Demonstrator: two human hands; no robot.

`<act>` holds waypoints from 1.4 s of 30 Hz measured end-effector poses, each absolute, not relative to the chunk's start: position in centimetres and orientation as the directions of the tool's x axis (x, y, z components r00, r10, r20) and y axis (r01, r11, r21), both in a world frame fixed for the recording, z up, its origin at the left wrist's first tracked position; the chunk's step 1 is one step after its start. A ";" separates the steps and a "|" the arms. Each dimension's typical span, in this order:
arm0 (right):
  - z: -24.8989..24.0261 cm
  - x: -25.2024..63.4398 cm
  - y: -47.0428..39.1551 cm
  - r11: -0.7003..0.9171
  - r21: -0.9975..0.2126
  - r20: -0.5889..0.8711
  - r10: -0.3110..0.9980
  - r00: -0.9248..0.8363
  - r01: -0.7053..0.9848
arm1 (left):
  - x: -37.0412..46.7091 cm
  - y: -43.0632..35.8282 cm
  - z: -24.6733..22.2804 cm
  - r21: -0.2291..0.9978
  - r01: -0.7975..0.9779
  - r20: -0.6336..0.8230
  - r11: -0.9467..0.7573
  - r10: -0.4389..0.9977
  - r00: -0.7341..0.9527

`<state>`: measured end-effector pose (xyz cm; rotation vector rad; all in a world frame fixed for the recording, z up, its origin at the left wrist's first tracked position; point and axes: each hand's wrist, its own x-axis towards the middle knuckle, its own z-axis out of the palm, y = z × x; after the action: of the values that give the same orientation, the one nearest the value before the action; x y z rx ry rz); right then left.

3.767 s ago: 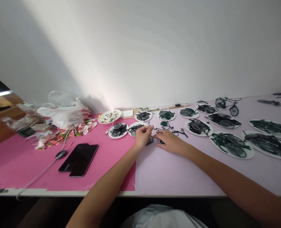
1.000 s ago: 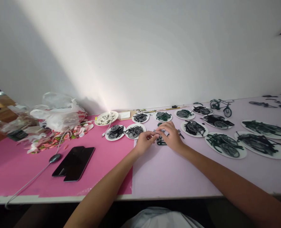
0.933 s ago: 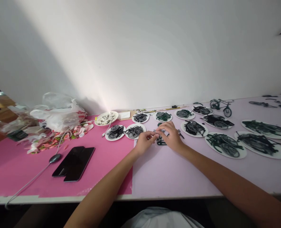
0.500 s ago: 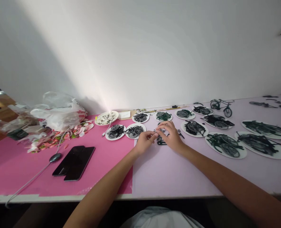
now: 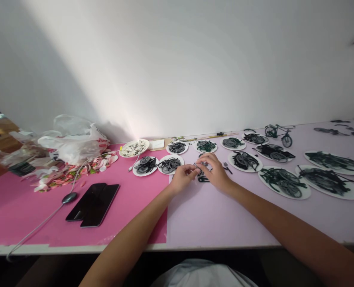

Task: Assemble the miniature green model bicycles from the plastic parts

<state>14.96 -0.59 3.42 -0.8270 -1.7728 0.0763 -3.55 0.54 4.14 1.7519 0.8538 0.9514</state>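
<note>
My left hand [image 5: 183, 177] and my right hand [image 5: 214, 172] meet fingertip to fingertip over the lilac half of the table. Both are closed in a pinch around something small and greyish, mostly hidden by the fingers; I cannot make out what it is. Small dark plastic parts [image 5: 203, 178] lie on the table just beneath my fingers. Beside my right hand is another small dark part [image 5: 228, 169]. A plate of black bicycle parts [image 5: 171, 164] stands left of my hands, and one with a wheel and black pieces [image 5: 245, 161] stands to their right.
More plates of bicycle parts [image 5: 284, 182] spread to the right, near an assembled model bicycle [image 5: 278, 134]. On the pink half lie two phones [image 5: 101, 205], a cable with a dark oval piece [image 5: 69, 198], artificial petals [image 5: 75, 173] and a white plastic bag [image 5: 75, 141]. A wall rises behind.
My fingers have shifted slightly at the pinch, and a bit more of the small greyish piece shows between them. The rest looks the same.
</note>
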 end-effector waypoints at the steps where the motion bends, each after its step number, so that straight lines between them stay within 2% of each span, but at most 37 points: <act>1: 3.4 15.0 -0.6 0.751 -0.449 0.810 0.571 -0.134 0.485 | -3.5 0.5 4.1 0.934 0.138 0.234 -0.328 0.858 0.458; 16: 3.0 15.0 -0.3 0.719 -0.583 0.739 0.663 -0.120 0.378 | -3.5 0.7 3.9 0.918 0.131 0.262 -0.374 0.822 0.506; 25: 2.9 15.2 0.0 0.703 -0.607 0.720 0.684 -0.118 0.371 | -3.4 0.5 4.2 0.935 0.121 0.232 -0.334 0.833 0.502; 30: 3.2 15.7 -0.4 0.708 -0.566 0.687 0.688 -0.234 0.423 | -3.6 0.4 4.7 0.939 0.162 0.193 -0.304 0.853 0.484; 36: 3.5 16.3 -0.6 0.723 -0.444 0.629 0.672 -0.391 0.529 | -4.0 0.6 5.1 0.913 0.251 0.188 -0.323 0.877 0.443; 42: 3.6 16.4 -0.2 0.745 -0.430 0.652 0.647 -0.395 0.511 | -3.9 0.6 5.1 0.913 0.236 0.193 -0.334 0.861 0.471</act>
<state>16.44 -0.22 3.56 -0.8708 -2.0785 0.2002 -3.94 0.64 5.07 1.8266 0.9256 0.8797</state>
